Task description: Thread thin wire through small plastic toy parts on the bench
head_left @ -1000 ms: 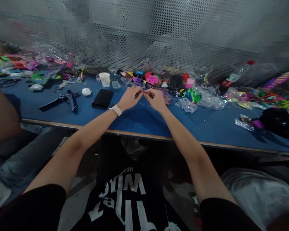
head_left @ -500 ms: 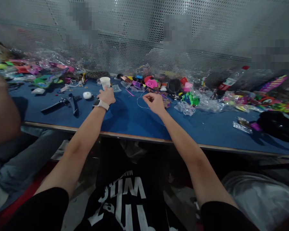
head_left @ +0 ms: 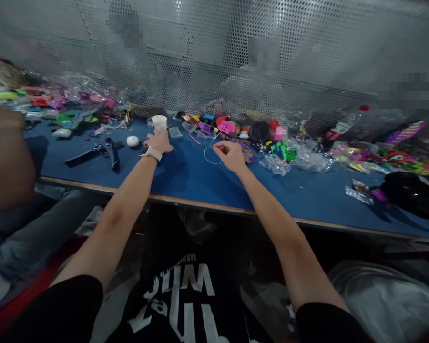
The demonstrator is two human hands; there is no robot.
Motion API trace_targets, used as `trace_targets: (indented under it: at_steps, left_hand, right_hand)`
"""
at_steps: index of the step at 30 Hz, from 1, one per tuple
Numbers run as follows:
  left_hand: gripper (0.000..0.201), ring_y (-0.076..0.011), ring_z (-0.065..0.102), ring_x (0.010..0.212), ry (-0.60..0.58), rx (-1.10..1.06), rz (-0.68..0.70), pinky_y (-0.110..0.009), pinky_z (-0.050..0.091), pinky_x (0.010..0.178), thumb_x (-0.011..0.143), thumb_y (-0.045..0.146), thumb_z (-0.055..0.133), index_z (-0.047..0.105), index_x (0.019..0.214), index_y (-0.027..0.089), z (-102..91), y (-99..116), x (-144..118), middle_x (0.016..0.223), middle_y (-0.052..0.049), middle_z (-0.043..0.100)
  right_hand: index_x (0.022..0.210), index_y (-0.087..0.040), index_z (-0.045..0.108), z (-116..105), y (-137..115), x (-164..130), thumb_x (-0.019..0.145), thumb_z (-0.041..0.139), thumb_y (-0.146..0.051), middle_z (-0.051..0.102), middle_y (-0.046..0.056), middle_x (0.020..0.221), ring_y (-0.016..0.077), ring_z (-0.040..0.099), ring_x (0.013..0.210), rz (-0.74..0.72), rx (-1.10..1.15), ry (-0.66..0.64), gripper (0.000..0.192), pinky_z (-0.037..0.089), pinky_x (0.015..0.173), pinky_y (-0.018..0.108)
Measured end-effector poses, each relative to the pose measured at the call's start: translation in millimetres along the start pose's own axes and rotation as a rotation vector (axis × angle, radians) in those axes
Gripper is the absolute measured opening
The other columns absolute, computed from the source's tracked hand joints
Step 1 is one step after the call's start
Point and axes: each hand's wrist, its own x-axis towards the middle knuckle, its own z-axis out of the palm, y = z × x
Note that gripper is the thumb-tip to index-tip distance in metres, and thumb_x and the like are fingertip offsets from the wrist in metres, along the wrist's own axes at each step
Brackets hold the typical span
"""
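My left hand [head_left: 159, 142], with a white watch on the wrist, rests palm down on the blue table [head_left: 200, 181]. Its fingertips lie just in front of a white paper cup [head_left: 159, 122]. The hand covers the spot where a black phone lay, and whether it grips anything is hidden. My right hand [head_left: 229, 155] hovers low over the table, thumb and forefinger pinched on a thin pale thread [head_left: 209, 157]. The thread curls in a loop to the left of that hand.
A white earbud case [head_left: 132, 141] and black clips [head_left: 107, 151] lie left of the cup. Coloured toys [head_left: 232, 127], clear bags [head_left: 275, 164], a bottle [head_left: 343, 126] and a black bag [head_left: 411, 190] line the back and right. Another person's arm [head_left: 7, 162] is at the left edge.
My hands were together working the thread. The left hand then let go and reached left and forward to the cup, while the right stayed holding the thread.
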Motion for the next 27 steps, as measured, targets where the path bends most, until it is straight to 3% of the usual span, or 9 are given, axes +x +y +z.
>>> trace_targets:
  at_steps: [2,4,7,9,12,14,19,27]
  left_hand:
    - [0.078,-0.0588,0.057,0.149,0.031,-0.024,-0.073,-0.087,0.059,0.108,0.097,0.044,0.085,0.06,0.165,0.015,1.8,4,-2,0.172,-0.036,0.054]
    - [0.067,-0.0582,0.058,0.149,0.081,-0.05,-0.049,-0.088,0.055,0.113,0.098,0.034,0.081,0.064,0.16,0.014,4.4,10,-3,0.169,-0.036,0.056]
    - [0.052,-0.0526,0.061,0.15,0.209,-0.136,0.19,-0.084,0.053,0.122,0.103,0.027,0.071,0.07,0.153,0.015,9.6,27,-4,0.161,-0.032,0.065]
    - [0.041,-0.0449,0.066,0.146,0.261,-0.238,0.411,-0.072,0.056,0.127,0.11,0.027,0.062,0.073,0.148,0.015,13.9,46,-6,0.153,-0.027,0.071]
    - [0.033,-0.0366,0.072,0.141,0.244,-0.366,0.724,-0.058,0.057,0.13,0.117,0.028,0.055,0.076,0.14,0.017,22.1,75,-14,0.143,-0.021,0.079]
    - [0.03,-0.0335,0.076,0.135,0.234,-0.426,0.816,-0.053,0.059,0.125,0.119,0.029,0.054,0.077,0.136,0.018,27.9,90,-21,0.14,-0.018,0.082]
    - [0.019,-0.0313,0.081,0.117,0.254,-0.449,0.759,-0.047,0.063,0.11,0.113,0.023,0.064,0.079,0.125,0.019,35.9,98,-27,0.117,-0.013,0.088]
    - [0.021,-0.0305,0.082,0.123,0.339,-0.405,0.754,-0.043,0.062,0.109,0.121,0.028,0.061,0.08,0.124,0.021,35.7,97,-29,0.126,-0.014,0.088]
  right_hand:
    - [0.104,-0.022,0.09,1,0,0,0.106,0.076,-0.05,0.086,0.009,0.091,0.0253,0.073,0.078,0.004,-0.003,0.005,0.032,0.062,0.079,0.042]
    - [0.104,-0.022,0.09,1,1,0,0.107,0.077,-0.053,0.085,0.009,0.09,0.0254,0.073,0.078,0.018,-0.015,0.008,0.034,0.062,0.08,0.043]
    - [0.105,-0.022,0.09,2,0,0,0.108,0.077,-0.055,0.085,0.009,0.091,0.0255,0.074,0.079,0.025,-0.04,0.007,0.035,0.063,0.081,0.043]
    - [0.105,-0.022,0.089,2,0,0,0.109,0.076,-0.053,0.086,0.009,0.093,0.0258,0.074,0.08,0.011,-0.068,0.01,0.034,0.063,0.083,0.043]
    - [0.104,-0.023,0.089,1,-2,0,0.108,0.075,-0.049,0.087,0.009,0.094,0.0267,0.075,0.081,-0.016,-0.117,0.016,0.03,0.064,0.085,0.043]
    - [0.101,-0.023,0.088,1,-4,0,0.107,0.074,-0.046,0.087,0.01,0.094,0.0279,0.076,0.083,-0.027,-0.131,0.028,0.027,0.064,0.085,0.044]
    - [0.099,-0.026,0.087,4,-11,-2,0.107,0.076,-0.053,0.088,0.011,0.098,0.031,0.077,0.088,-0.023,-0.137,0.035,0.03,0.063,0.088,0.048]
    - [0.112,-0.023,0.088,7,-6,-3,0.104,0.068,-0.086,0.076,0.007,0.083,0.0258,0.066,0.072,0.024,-0.03,0.074,0.066,0.058,0.074,0.042]
